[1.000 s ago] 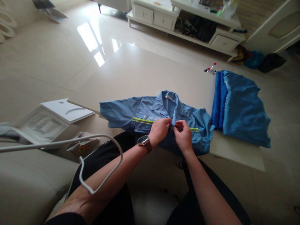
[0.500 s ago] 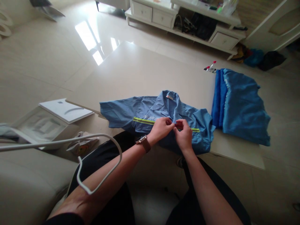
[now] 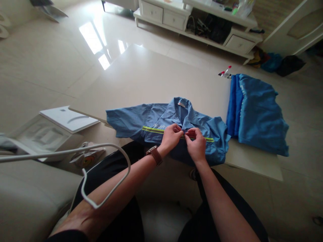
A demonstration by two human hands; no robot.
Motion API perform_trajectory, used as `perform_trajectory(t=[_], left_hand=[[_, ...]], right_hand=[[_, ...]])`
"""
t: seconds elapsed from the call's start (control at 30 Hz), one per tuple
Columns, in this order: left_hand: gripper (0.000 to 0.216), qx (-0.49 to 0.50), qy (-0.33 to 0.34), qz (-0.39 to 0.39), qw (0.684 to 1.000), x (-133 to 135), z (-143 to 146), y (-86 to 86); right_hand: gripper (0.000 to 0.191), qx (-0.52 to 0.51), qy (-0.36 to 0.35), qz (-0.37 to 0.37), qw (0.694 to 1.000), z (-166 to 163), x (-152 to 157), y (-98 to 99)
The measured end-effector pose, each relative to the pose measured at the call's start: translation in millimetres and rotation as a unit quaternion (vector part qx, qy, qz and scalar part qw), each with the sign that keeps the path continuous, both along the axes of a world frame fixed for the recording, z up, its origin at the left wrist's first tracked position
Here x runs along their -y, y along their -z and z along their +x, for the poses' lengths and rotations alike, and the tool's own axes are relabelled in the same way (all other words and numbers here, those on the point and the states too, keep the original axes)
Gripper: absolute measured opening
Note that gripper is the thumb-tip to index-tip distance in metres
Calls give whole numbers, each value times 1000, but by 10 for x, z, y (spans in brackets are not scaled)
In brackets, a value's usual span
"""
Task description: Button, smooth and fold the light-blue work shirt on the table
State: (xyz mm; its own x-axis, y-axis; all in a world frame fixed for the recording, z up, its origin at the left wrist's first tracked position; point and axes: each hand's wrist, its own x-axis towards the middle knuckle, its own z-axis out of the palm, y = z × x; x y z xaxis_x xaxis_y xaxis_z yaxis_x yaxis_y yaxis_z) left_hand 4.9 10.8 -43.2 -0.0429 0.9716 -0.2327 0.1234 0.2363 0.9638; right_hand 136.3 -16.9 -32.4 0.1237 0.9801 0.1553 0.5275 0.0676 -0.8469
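Observation:
A blue work shirt (image 3: pixel 151 121) with a yellow reflective stripe lies collar-up on the near edge of a beige low table (image 3: pixel 151 80). My left hand (image 3: pixel 171 136), with a watch on the wrist, pinches the shirt's front opening at chest height. My right hand (image 3: pixel 195 144) pinches the same opening right beside it, fingers closed on the cloth. The two hands touch over the stripe. The shirt's lower part hangs over the table edge toward my lap.
A second blue garment (image 3: pixel 257 114) lies folded at the table's right end, with small red-tipped clips (image 3: pixel 225 73) behind it. A white hanger (image 3: pixel 106 174) hangs over my left arm. A white box (image 3: pixel 68 117) stands left, a white TV cabinet (image 3: pixel 196 20) at the back.
Both hands have shifted slightly up along the shirt's front opening, staying pinched together on it. The view has drifted a little; the shirt lies as before.

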Motion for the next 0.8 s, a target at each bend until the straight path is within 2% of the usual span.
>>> perform_trajectory(t=[0.23,0.43,0.6,0.8], left_hand=[[5,43,-15,3,999,-17,23,81],[4,49,-14,-2,999,-17,24,49],[21,76,6,3,997,3,23,-9],[40,97,37,14,994,14,21,-21]], right_hand=[[8,38,-18,15,999,7,-7,4],[11,41,-20,29,999,-4,-23,-36],[12,18,4,14,1000,-4,-45,-25],[21,-74,39,-60,995,75,-100,142]])
